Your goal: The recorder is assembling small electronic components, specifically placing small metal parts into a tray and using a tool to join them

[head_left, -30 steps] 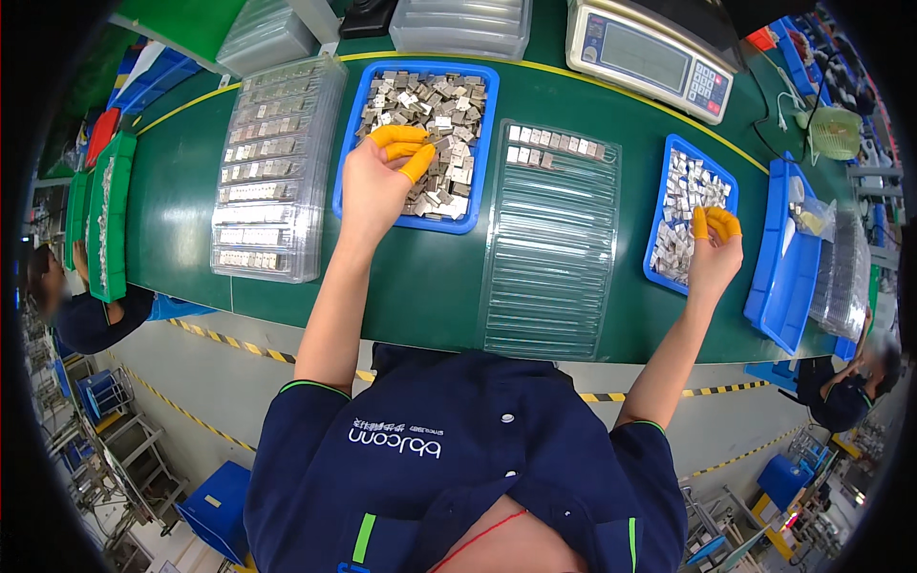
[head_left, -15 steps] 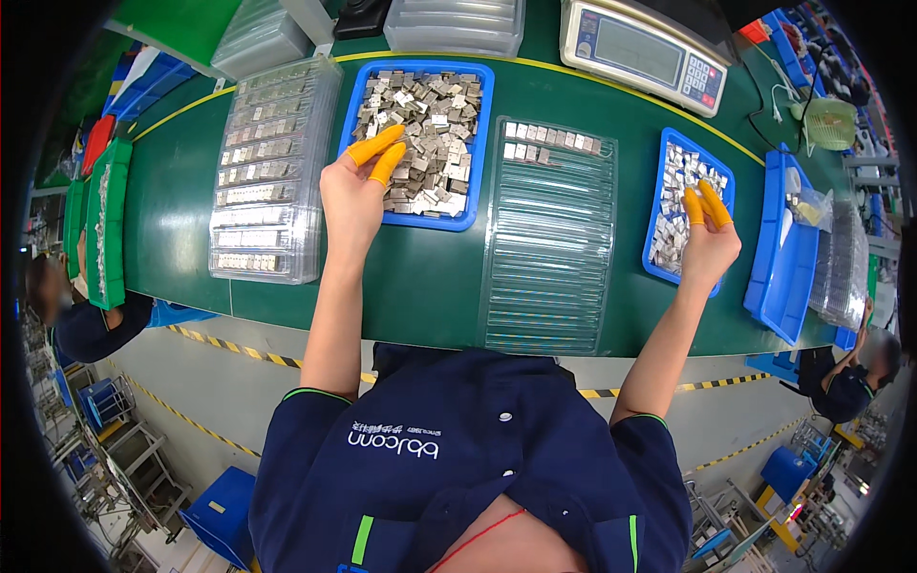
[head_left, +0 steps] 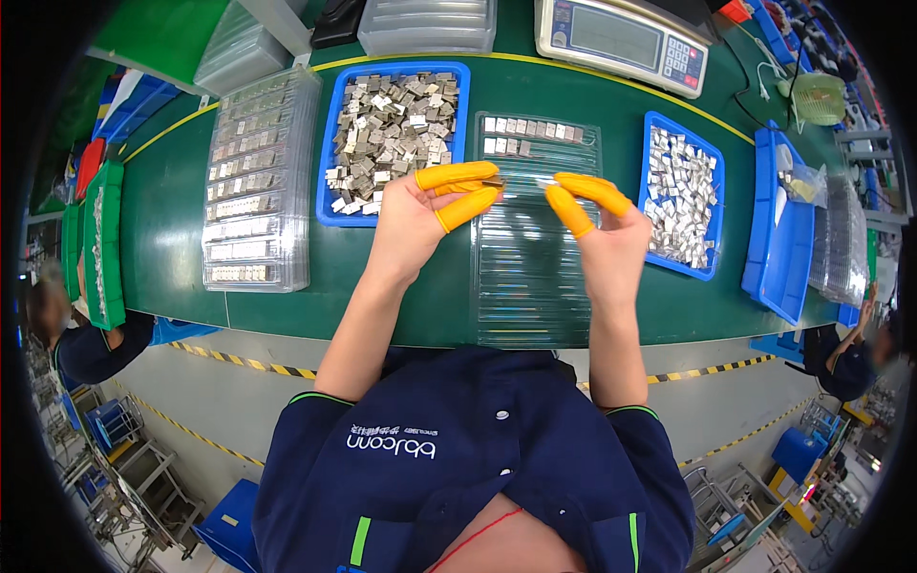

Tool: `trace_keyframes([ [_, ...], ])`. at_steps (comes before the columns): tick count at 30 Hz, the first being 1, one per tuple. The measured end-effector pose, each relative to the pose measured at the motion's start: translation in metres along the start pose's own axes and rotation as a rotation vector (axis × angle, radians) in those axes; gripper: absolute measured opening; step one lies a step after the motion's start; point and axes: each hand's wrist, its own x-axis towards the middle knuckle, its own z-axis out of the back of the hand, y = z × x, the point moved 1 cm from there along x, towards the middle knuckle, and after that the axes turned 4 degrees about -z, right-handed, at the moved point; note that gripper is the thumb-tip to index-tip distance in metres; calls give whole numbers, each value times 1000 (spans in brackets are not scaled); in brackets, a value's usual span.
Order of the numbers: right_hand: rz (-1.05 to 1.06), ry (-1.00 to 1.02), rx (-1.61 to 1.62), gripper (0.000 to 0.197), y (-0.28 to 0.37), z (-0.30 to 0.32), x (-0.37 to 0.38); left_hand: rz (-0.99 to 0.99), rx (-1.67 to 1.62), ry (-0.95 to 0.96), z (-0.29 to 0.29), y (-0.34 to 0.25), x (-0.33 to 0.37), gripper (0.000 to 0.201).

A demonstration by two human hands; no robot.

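Note:
Both hands wear orange finger cots and meet above the clear ribbed tray (head_left: 530,277) in the middle of the green table. My left hand (head_left: 425,215) pinches a small metal part (head_left: 493,181) between thumb and fingertips. My right hand (head_left: 607,234) faces it a few centimetres away, its fingertips pinched on a tiny metal piece that is hard to make out. A short row of metal parts (head_left: 530,129) fills the tray's far end. The blue bin of loose metal parts (head_left: 392,134) lies left of the hands, and a smaller blue bin of parts (head_left: 683,196) lies to the right.
A clear tray filled with parts (head_left: 253,181) lies at the left. A weighing scale (head_left: 621,38) and stacked clear trays (head_left: 425,24) stand at the back. A blue tray (head_left: 778,229) is at the far right, green trays (head_left: 100,239) at the far left. Other people sit at both sides.
My left hand left the big blue bin and my right hand left the small blue bin. Both came inward and now meet over the middle clear tray.

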Motion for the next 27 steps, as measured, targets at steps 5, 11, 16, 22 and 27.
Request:
trace_keyframes([
  [5, -195, -4, 271, 18, -4, -16, -8, -17, -64, -80, -7, 5, -3, 27],
  [11, -299, 38, 358, 17, -6, -23, -13, -16, -121, -115, -13, 7, -7, 22],
  [16, -215, 140, 130, 16, -2, -13, -7, -123, -3, -119, -10, 11, -12, 19],
  [22, -388, 321, 346, 18, -5, -3, -6, -180, 145, -53, -10, 8, -16, 16],
  [27, -535, 520, 620, 22, -14, -2, -3, -5, 65, 79, -8, -3, -18, 16],
])
